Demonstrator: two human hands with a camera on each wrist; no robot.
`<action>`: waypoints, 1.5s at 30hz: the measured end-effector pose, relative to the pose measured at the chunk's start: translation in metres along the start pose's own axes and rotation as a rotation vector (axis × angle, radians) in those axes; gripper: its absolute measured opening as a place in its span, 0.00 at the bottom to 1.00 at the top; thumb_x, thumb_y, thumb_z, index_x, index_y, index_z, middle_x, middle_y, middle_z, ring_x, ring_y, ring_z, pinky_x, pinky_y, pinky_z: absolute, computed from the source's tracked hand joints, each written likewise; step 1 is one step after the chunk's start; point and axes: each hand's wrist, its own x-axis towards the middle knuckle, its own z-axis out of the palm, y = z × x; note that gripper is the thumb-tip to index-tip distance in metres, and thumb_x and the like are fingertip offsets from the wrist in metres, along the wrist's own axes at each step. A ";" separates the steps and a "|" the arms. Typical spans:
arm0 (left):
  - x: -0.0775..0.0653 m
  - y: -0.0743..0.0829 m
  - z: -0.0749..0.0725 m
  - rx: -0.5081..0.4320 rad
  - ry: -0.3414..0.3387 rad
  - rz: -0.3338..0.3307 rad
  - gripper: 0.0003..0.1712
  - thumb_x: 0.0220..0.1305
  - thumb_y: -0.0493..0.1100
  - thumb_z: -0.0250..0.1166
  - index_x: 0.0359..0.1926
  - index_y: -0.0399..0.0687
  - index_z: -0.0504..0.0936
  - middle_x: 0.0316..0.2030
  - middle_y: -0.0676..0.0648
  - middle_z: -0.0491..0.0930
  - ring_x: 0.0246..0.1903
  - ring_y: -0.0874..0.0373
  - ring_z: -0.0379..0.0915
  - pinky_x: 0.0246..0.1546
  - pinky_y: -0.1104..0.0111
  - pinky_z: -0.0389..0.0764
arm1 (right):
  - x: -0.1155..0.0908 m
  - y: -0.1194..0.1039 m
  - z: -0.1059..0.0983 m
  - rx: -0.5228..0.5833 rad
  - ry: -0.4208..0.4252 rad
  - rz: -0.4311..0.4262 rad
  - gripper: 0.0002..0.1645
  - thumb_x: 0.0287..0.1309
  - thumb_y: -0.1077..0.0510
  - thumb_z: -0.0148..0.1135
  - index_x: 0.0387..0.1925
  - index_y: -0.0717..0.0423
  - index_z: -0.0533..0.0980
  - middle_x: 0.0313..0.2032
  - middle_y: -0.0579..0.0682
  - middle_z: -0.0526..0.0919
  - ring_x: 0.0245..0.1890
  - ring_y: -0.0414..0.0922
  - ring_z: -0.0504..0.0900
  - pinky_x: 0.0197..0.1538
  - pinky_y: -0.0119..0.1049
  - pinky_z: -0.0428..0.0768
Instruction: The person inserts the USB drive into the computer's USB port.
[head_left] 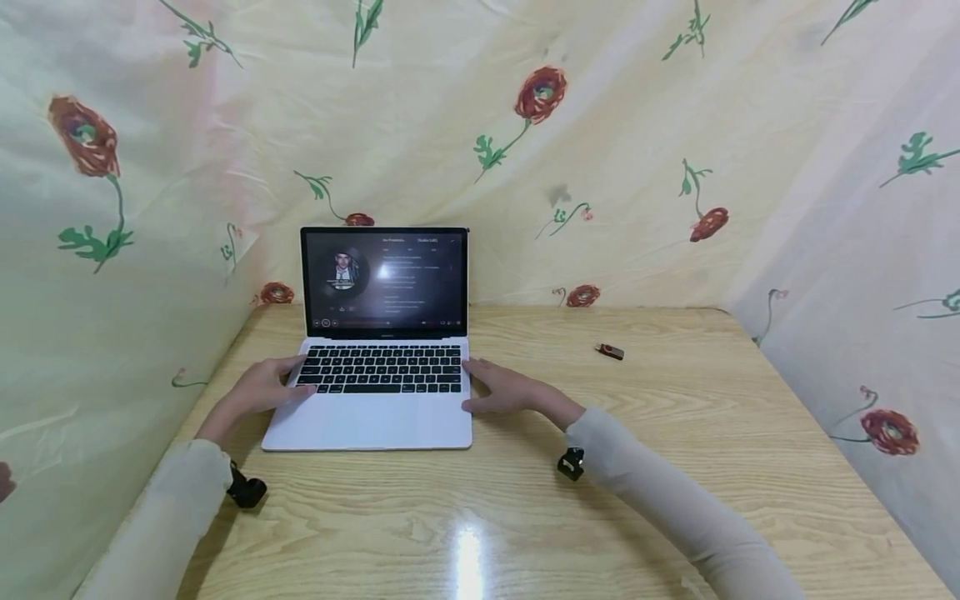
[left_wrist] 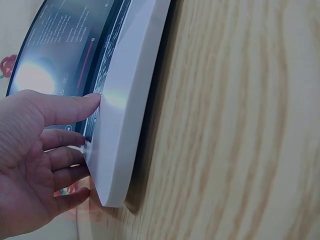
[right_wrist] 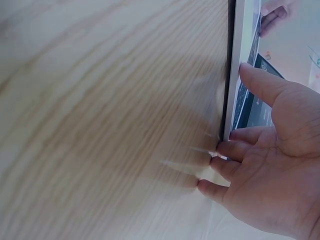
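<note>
An open laptop (head_left: pixel 367 422) with a silver body and black keys stands on the wooden table, its lit screen (head_left: pixel 420 287) showing a dark music page. At its left side my left hand (head_left: pixel 258 385) holds the edge, the thumb lying over the keyboard deck. In the left wrist view, the other fingers (left_wrist: pixel 67 157) of that hand are bent against the laptop's side. My right hand (head_left: pixel 506 390) holds the opposite edge. Its thumb and index fingertip meet the laptop's side in the right wrist view, while the lower fingers (right_wrist: pixel 215 190) reach down by the table.
A small dark-red USB stick (head_left: pixel 611 352) lies on the table (head_left: pixel 675 400) to the right of the laptop. Flower-patterned cloth (head_left: pixel 420 150) hangs behind the table and along both sides. Black cameras (head_left: pixel 246 487) are strapped at the wrists.
</note>
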 end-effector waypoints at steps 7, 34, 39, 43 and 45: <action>0.001 0.006 0.004 0.000 0.004 0.020 0.48 0.67 0.55 0.68 0.74 0.29 0.61 0.71 0.22 0.60 0.72 0.25 0.55 0.71 0.37 0.62 | -0.003 0.008 0.000 0.015 0.004 -0.012 0.51 0.70 0.41 0.60 0.81 0.56 0.48 0.81 0.58 0.47 0.82 0.54 0.46 0.83 0.49 0.49; 0.010 0.022 0.015 0.009 -0.002 0.032 0.48 0.66 0.56 0.69 0.74 0.30 0.62 0.71 0.23 0.60 0.72 0.27 0.56 0.71 0.38 0.64 | -0.014 0.028 -0.001 0.028 0.034 -0.027 0.50 0.71 0.43 0.61 0.80 0.60 0.49 0.81 0.60 0.50 0.82 0.56 0.48 0.82 0.51 0.51; 0.009 0.026 0.016 0.004 -0.003 0.034 0.48 0.66 0.55 0.69 0.74 0.30 0.62 0.71 0.23 0.60 0.72 0.27 0.56 0.71 0.38 0.64 | -0.016 0.031 -0.001 0.038 0.042 -0.026 0.50 0.71 0.43 0.61 0.80 0.60 0.50 0.81 0.60 0.50 0.82 0.55 0.48 0.82 0.51 0.51; 0.009 0.029 0.017 0.000 -0.007 0.025 0.48 0.66 0.55 0.69 0.74 0.30 0.61 0.72 0.23 0.59 0.72 0.28 0.58 0.71 0.38 0.64 | -0.020 0.031 -0.002 0.047 0.044 -0.026 0.50 0.71 0.44 0.61 0.80 0.60 0.49 0.81 0.60 0.50 0.82 0.56 0.48 0.82 0.51 0.51; 0.009 0.031 0.018 -0.003 -0.010 0.021 0.48 0.66 0.55 0.69 0.74 0.31 0.61 0.72 0.24 0.59 0.72 0.28 0.58 0.71 0.38 0.63 | -0.021 0.030 -0.003 0.054 0.046 -0.027 0.49 0.71 0.44 0.61 0.80 0.60 0.49 0.80 0.60 0.50 0.82 0.56 0.48 0.82 0.52 0.50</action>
